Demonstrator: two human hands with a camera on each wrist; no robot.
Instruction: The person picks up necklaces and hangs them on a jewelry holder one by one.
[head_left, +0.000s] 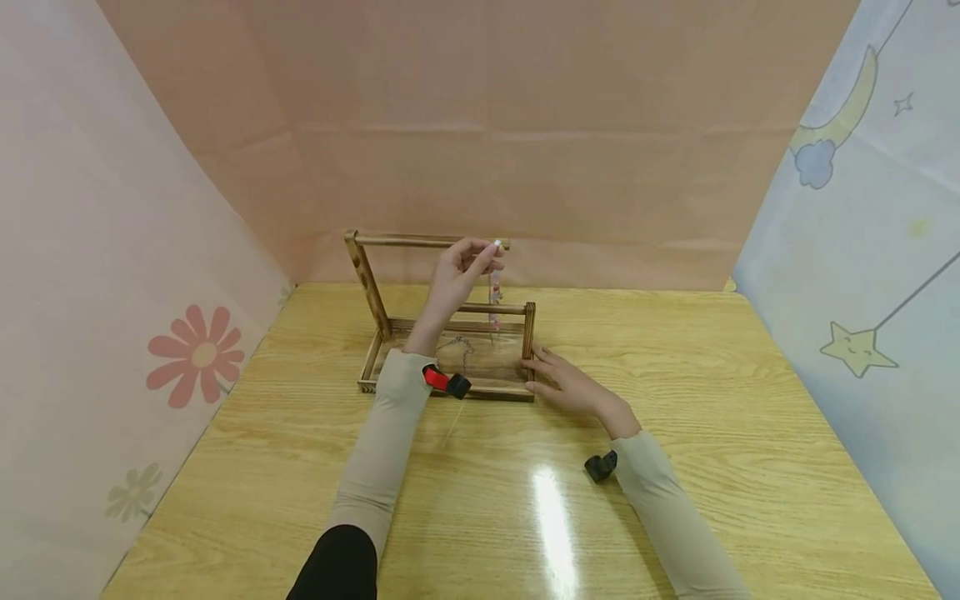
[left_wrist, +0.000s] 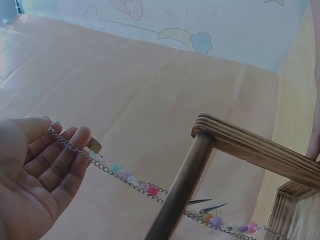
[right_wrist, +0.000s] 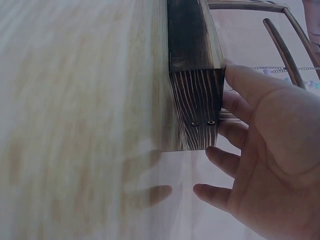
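Observation:
My left hand [head_left: 453,279] is raised at the top bar's right end, with thumb and fingertips pinching a beaded chain [head_left: 495,290]. The chain, strung with pink, purple and green beads, hangs down past the lower bar; in the left wrist view the beads [left_wrist: 152,190] run beside plain metal links. Both bars belong to a brown wooden jewelry stand [head_left: 366,279] with a shallow tray base. Against the stand's right end rests my right hand [head_left: 567,388], its fingers spread. In the right wrist view, its fingers lie along the striped end piece [right_wrist: 197,100] with two screws.
Another metal chain [head_left: 461,342] lies in the stand's tray. The stand sits on a wood-grain table [head_left: 675,400] near its back edge. A peach cloth [head_left: 600,167] rises behind, with printed panels at left and right.

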